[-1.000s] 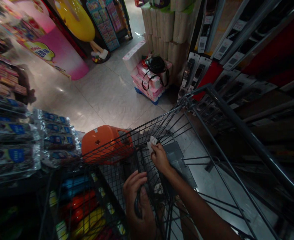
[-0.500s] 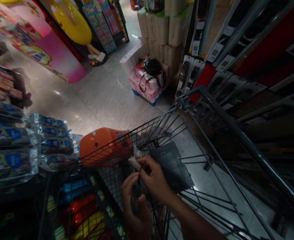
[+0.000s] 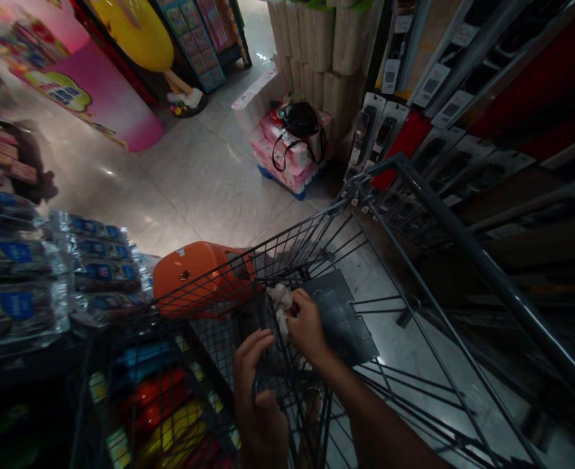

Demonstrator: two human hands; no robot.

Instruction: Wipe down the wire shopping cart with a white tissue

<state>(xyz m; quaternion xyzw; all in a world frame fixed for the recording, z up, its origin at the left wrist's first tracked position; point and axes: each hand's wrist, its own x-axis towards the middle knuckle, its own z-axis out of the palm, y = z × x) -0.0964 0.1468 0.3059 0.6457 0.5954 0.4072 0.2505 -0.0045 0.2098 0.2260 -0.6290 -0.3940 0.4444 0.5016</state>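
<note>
My right hand (image 3: 308,324) is closed around a crumpled white tissue (image 3: 281,301), or something like soft paper. Its loose ends stick out to the left of the fingers. Lower and to the left, my left hand (image 3: 259,397) is open, its fingers and thumb apart with nothing visible between them. Both hands are above a dark wire shopping cart (image 3: 292,229). A dark flat panel (image 3: 342,316) in the cart lies just right of my right hand.
An orange plastic item (image 3: 197,279) sits beyond the cart's left side. Silver and blue packets (image 3: 104,251) are stacked at left. A black bag (image 3: 300,120) rests on pink packs (image 3: 287,156) ahead. Hanging packaged goods (image 3: 385,140) line the right.
My hands have moved apart: the right went slightly up and right with the tissue, now bunched up in its fingers. The left stays low with its fingers apart.
</note>
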